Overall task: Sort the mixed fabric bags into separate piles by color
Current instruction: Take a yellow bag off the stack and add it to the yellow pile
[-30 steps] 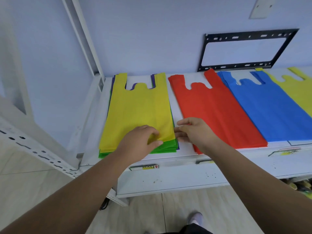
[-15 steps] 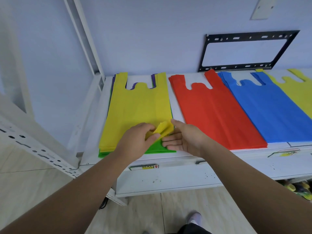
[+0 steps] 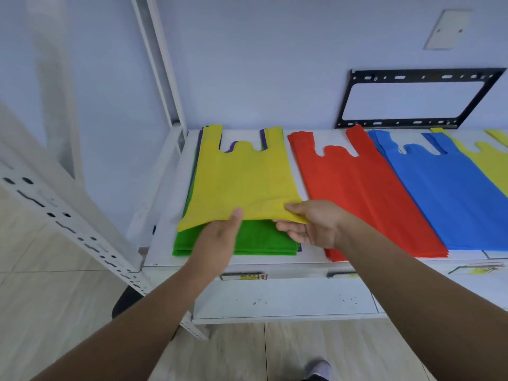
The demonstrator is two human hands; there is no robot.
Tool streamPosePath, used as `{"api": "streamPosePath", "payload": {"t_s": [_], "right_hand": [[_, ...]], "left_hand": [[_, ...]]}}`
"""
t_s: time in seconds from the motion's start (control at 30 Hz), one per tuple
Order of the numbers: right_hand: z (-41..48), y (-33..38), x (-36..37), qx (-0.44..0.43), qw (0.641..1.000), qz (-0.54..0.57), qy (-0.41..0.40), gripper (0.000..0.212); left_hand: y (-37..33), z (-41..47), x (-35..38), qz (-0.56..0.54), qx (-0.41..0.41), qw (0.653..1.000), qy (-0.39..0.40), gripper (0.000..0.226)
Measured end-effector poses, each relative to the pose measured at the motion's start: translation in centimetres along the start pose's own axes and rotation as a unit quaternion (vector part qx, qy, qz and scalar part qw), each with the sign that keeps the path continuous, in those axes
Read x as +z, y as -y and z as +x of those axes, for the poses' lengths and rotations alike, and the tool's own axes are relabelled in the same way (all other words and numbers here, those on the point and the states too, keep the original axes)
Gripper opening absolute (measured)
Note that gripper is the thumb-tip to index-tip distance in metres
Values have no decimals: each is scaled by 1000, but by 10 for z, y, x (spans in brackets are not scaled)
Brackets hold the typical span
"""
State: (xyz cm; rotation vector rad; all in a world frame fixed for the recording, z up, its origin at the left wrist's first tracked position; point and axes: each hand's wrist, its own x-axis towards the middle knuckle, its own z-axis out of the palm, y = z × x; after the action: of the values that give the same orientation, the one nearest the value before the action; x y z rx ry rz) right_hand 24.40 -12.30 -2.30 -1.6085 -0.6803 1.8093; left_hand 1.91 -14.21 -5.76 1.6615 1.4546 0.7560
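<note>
Lifting the near edge of the yellow bag point(image 3: 242, 182), both hands pinch its hem: the left hand point(image 3: 220, 240) has its thumb on top and fingers beneath, and the right hand point(image 3: 310, 224) grips the near right corner the same way. This bag tops the mixed stack at the left end of the white tabletop point(image 3: 275, 262); its raised edge exposes a green bag point(image 3: 264, 243) directly below, with purple edges showing at the handles. To the right, lying flat and separate, are a red pile point(image 3: 365, 193), a blue pile point(image 3: 450, 193) and a yellow pile point(image 3: 489, 160) partly cut off by the frame.
</note>
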Motion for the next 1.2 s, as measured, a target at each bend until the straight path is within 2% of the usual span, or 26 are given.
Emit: {"api": "streamPosePath", "payload": {"t_s": [0.03,0.07,0.13,0.17,0.23,0.3,0.37,0.4,0.47,0.53,0.63,0.8,0.93,1.03,1.2], "right_hand": [[-1,-2,-6,1,1000,-13,0,18],[-3,-4,-12,3,1000,-22,1,20],[-3,-7,-23,12,999,-41,4,24],[-3,-8,-27,19,998,-53,8,24],[-3,-8,-30,39,997,-65,22,23],[-2,-9,-29,34,997,-61,13,25],[6,-9,-24,-6,997,-73,-29,27],[9,-8,-22,-37,990,-121,-60,27],[14,-1,-21,-110,951,-268,-108,28],[10,18,-33,-170,919,-333,-128,26],[-4,59,-80,-242,908,-305,-154,22],[-39,125,-218,-272,943,-157,-115,18],[-74,154,-352,-315,931,-138,-122,21],[-100,159,-456,-343,913,-146,-164,21],[-151,151,-595,-385,886,-121,-226,25]], "left_hand": [[-1,6,-11,-74,-89,993,-22,79],[1,12,-21,-190,-163,967,-42,83],[5,22,-41,-404,-256,877,-48,83],[6,23,-49,-449,-284,847,-25,80],[8,25,-56,-450,-318,833,41,66],[8,30,-56,-398,-323,855,75,49],[9,38,-51,-294,-335,895,39,37],[8,41,-46,-210,-320,924,16,33],[-2,46,-36,-40,-250,967,-21,25],[-27,51,-24,21,-178,982,-57,24],[-82,66,-1,40,-104,989,-102,27],[-184,105,80,75,24,987,-141,35],[-269,130,187,23,52,985,-162,43],[-332,140,280,-36,67,987,-139,40],[-424,138,398,-50,136,986,-84,32]]}}
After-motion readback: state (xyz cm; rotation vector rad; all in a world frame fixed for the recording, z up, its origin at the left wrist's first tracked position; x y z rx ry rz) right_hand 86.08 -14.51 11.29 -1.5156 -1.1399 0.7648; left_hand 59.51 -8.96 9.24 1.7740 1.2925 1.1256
